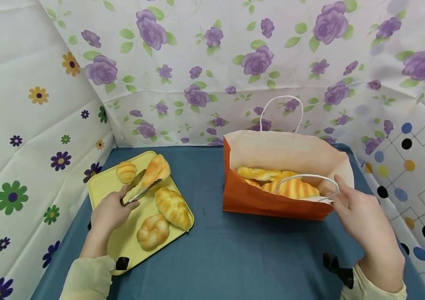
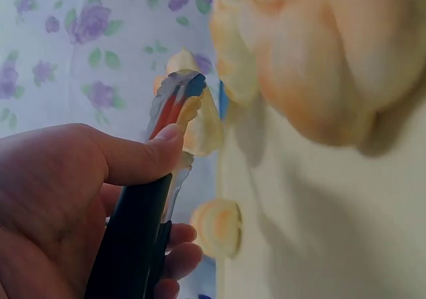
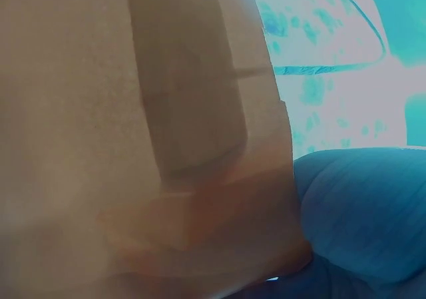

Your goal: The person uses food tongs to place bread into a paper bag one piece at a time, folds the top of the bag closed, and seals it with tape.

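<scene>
My left hand (image 1: 110, 211) grips metal tongs (image 1: 146, 191) with dark handles, also seen in the left wrist view (image 2: 130, 236). Between the tongs' tips is a golden bread roll (image 1: 157, 170), over the far end of a yellow tray (image 1: 128, 250). A small striped roll (image 1: 126, 171), a braided loaf (image 1: 173, 207) and a knotted bun (image 1: 153, 231) lie on that tray. On the right, my right hand (image 1: 364, 221) pinches the near right rim of an orange paper bag (image 1: 268, 205). Breads (image 1: 291, 188) lie inside it. The right wrist view is tinted and unclear.
White paper handles (image 1: 281, 97) stand up from the bag's far side and loop over its near side. Blue cloth (image 1: 216, 250) covers the table between tray and bag. Flowered curtains (image 1: 197, 62) enclose the back and sides.
</scene>
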Demonstrator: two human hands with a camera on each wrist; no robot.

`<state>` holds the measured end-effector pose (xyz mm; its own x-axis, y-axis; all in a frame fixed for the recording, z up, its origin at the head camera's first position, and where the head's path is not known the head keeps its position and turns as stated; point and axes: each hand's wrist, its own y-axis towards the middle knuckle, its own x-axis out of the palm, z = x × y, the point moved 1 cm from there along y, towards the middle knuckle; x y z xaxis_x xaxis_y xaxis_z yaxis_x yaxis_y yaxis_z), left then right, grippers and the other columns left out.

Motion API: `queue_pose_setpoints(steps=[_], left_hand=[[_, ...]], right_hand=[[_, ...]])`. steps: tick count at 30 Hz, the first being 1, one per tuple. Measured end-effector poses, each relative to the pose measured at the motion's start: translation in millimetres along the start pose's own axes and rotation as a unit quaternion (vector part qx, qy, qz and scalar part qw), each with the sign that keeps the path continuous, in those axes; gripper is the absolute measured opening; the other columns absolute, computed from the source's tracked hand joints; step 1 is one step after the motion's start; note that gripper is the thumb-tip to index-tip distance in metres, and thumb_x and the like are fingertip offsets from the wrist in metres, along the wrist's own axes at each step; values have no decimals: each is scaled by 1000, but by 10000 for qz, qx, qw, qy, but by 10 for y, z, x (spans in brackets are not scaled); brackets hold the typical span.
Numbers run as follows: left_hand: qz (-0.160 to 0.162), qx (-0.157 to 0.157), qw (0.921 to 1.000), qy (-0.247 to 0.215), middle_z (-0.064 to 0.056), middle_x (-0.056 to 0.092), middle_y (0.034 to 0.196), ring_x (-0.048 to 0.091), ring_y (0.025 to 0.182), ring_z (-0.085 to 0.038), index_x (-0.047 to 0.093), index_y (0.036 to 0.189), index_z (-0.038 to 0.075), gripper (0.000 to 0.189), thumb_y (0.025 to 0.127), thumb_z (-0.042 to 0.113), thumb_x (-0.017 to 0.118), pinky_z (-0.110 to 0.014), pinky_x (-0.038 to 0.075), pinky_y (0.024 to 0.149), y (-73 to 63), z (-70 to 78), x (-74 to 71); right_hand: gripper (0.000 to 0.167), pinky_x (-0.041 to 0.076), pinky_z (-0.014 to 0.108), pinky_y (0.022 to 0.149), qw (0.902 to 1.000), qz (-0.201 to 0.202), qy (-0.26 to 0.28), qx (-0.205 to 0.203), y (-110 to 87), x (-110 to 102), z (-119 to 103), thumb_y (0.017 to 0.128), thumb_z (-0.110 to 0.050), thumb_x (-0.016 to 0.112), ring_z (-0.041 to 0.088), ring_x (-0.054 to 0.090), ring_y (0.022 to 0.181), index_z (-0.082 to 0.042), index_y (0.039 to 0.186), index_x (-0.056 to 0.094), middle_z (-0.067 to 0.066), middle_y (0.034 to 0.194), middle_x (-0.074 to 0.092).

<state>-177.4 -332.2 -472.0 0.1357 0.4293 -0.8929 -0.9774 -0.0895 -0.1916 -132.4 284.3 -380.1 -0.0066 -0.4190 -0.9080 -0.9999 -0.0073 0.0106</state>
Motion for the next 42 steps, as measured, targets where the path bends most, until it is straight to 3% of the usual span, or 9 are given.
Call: queue_pose_setpoints(steps=[4, 8, 15, 22, 25, 30, 33, 37, 42], left_hand=[[86, 298, 9995, -65, -14, 64, 105, 60, 81, -28, 32, 170, 12, 90, 101, 58, 68, -39, 42, 59, -27, 154, -33], [169, 580, 9982, -28, -14, 65, 111, 59, 84, -27, 37, 169, 13, 85, 102, 53, 71, -38, 42, 61, -41, 319, -84], [403, 912, 9950, 52, -12, 65, 111, 60, 85, -27, 41, 167, 16, 80, 101, 46, 74, -39, 42, 61, -89, 551, -143], [416, 1125, 9928, 3, -10, 64, 105, 61, 84, -26, 43, 167, 16, 79, 100, 45, 76, -39, 42, 62, -109, 721, -158], [441, 1176, 9921, -51, -8, 63, 103, 58, 81, -25, 43, 166, 17, 79, 100, 45, 77, -39, 41, 62, -115, 765, -164], [523, 1278, 9903, -177, -7, 60, 99, 53, 75, -22, 45, 165, 18, 78, 99, 44, 78, -38, 38, 59, -149, 831, -188], [548, 1343, 9892, -204, -6, 59, 99, 52, 73, -21, 44, 166, 19, 78, 99, 44, 78, -38, 37, 58, -178, 872, -211], [616, 1461, 9872, -173, -5, 58, 101, 51, 73, -20, 44, 166, 20, 78, 100, 42, 78, -37, 38, 58, -218, 940, -261], [828, 1671, 9823, -177, -4, 58, 101, 52, 75, -19, 46, 165, 21, 77, 98, 39, 80, -38, 39, 58, -284, 1045, -346]], right_hand=[[63, 45, 47, 68, 10000, -9, -12, 3, 4, -7, 7, 114, -31, 47, 31, 57, 73, -2, 167, 30, 7, 72, 62], [64, 50, 56, 71, 10000, -16, -1, 46, 3, -3, 9, 114, -32, 48, 43, 63, 85, -2, 167, 29, 25, 92, 71], [66, 43, 43, 60, 9997, -108, 124, 169, -20, 24, 9, 112, -29, 51, 34, 55, 71, -5, 168, 27, 12, 74, 62], [75, 53, 66, 81, 10000, -6, 67, -19, 1, -4, 6, 110, -39, 62, 56, 62, 107, 0, 166, 32, 39, 117, 68], [82, 52, 66, 82, 9999, -110, 32, -90, 17, -64, 7, 108, -45, 64, 57, 62, 108, 4, 165, 31, 35, 105, 71], [90, 51, 49, 67, 9983, -572, -66, 2, 67, -165, 22, 107, -51, 62, 38, 63, 74, 6, 166, 25, 14, 78, 66], [89, 51, 48, 67, 9968, -792, -86, 114, 97, -206, 38, 108, -52, 59, 38, 64, 76, 5, 166, 23, 25, 89, 70], [91, 54, 63, 79, 9951, -963, -76, 232, 130, -249, 58, 108, -55, 57, 56, 64, 107, 6, 166, 21, 44, 135, 58], [87, 55, 59, 75, 9942, -1038, -113, 273, 154, -270, 66, 109, -50, 56, 49, 67, 98, 6, 166, 21, 42, 129, 62]])
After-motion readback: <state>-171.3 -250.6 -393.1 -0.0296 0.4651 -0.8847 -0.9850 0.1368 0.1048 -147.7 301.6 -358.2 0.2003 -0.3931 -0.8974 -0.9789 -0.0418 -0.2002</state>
